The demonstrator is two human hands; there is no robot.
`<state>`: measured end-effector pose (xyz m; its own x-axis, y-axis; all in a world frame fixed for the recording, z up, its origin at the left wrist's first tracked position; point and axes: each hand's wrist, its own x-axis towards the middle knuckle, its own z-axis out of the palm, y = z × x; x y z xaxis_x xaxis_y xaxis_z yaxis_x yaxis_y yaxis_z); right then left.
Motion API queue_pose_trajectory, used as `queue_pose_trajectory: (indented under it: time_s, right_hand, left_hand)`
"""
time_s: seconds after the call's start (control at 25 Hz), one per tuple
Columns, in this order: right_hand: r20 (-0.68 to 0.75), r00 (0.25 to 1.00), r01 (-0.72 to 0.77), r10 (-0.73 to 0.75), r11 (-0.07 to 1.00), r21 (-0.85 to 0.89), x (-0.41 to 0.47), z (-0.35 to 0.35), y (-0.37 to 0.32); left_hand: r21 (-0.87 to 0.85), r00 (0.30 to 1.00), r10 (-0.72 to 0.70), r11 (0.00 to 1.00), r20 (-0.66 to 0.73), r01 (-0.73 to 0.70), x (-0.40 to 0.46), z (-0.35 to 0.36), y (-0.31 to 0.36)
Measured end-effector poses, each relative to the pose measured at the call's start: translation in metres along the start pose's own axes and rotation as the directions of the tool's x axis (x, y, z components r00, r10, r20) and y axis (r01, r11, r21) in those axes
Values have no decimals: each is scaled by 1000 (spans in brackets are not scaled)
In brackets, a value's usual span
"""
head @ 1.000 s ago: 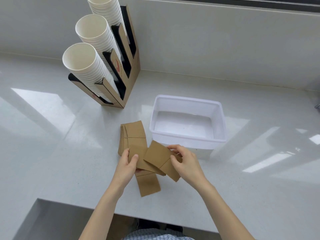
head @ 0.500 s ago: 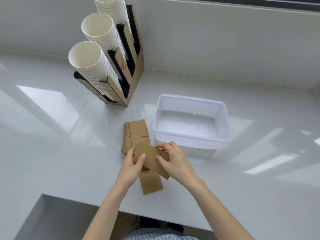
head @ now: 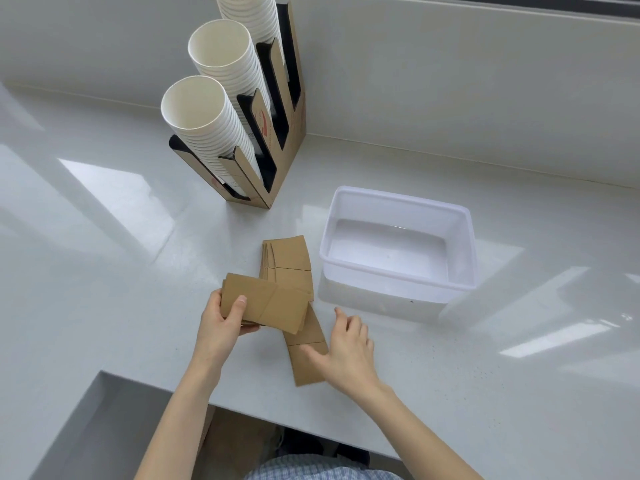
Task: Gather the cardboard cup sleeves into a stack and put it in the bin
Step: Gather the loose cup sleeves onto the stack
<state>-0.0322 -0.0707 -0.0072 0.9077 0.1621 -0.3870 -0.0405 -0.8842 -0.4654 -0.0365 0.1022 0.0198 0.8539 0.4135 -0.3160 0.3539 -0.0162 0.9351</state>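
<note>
My left hand (head: pixel 221 322) grips a small stack of flat brown cup sleeves (head: pixel 273 303), held level just above the counter. My right hand (head: pixel 346 348) is free of that stack, fingers spread, its thumb resting on a single sleeve (head: pixel 306 362) that lies flat near the counter's front edge. A further pile of sleeves (head: pixel 289 259) lies on the counter behind the held stack, partly covered by it. The white plastic bin (head: pixel 465 244) stands to the right of the sleeves with nothing inside.
A cardboard holder with three tilted columns of white paper cups (head: pixel 221 109) stands at the back left. The white counter (head: pixel 104 271) has a front edge with a step-down (head: pixel 104 403) at lower left. A wall runs along the back.
My right hand has let go of the gathered sleeves and dropped to the single sleeve on the counter. My left hand now holds the stack alone, shifted slightly left.
</note>
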Motion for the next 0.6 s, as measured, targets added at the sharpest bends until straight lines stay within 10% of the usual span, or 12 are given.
queue_pose_trajectory:
  time_s: [0.6]
  right_hand:
    - [-129,992,-16,-4,987,-159,0,12,8]
  left_hand:
    - [21,1000,-15,1000,4,14,-1,3,-7]
